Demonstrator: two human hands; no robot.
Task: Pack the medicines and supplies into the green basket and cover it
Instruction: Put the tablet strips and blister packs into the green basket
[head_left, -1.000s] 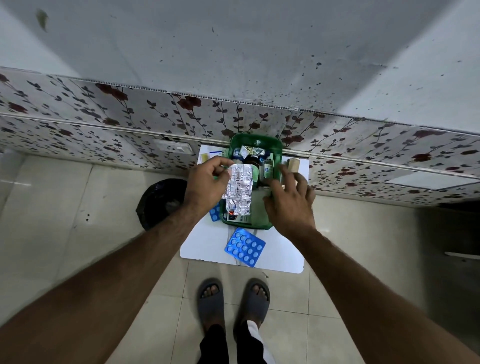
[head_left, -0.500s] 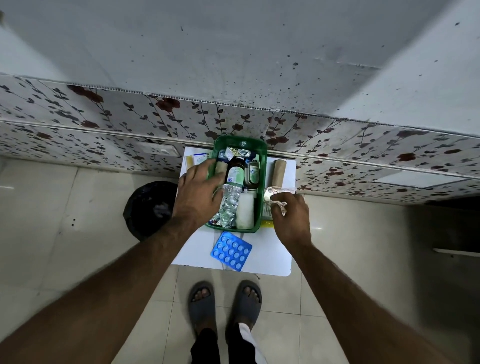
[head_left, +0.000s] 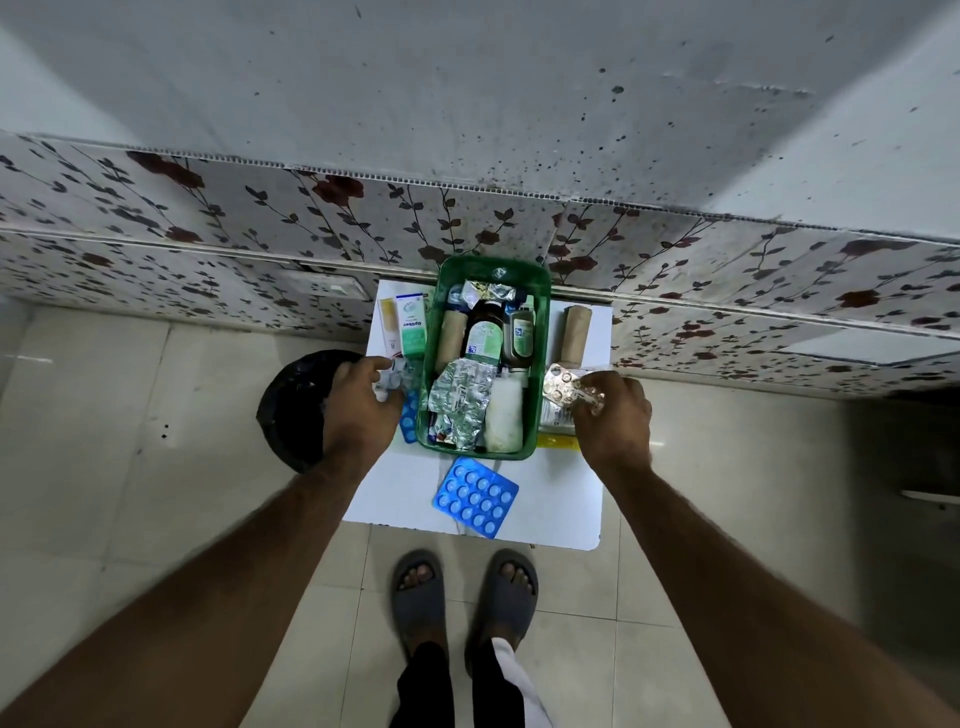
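Observation:
The green basket (head_left: 540, 291) stands on a small white table (head_left: 550, 499) against the wall. It holds bottles, a bandage roll, a white bottle and silver blister strips (head_left: 460, 400). Left of the basket, my left hand (head_left: 358, 410) is closed on a small silver blister strip (head_left: 390, 378). To the basket's right, my right hand (head_left: 613, 415) grips a gold-coloured blister strip (head_left: 563, 387) above other packets. A blue blister pack (head_left: 475, 496) lies in front of the basket, and part of another one (head_left: 408, 421) shows beside my left hand.
Two medicine boxes (head_left: 410, 327) lie at the table's back left and a beige bandage roll (head_left: 575, 335) at its back right. A black-lined bin (head_left: 291, 405) stands on the tiled floor left of the table. My sandalled feet (head_left: 462, 592) are below its front edge.
The long silver strip my left hand held now lies in the basket. That hand moved out left onto a small strip. My right hand picked up the gold-coloured strip at the right.

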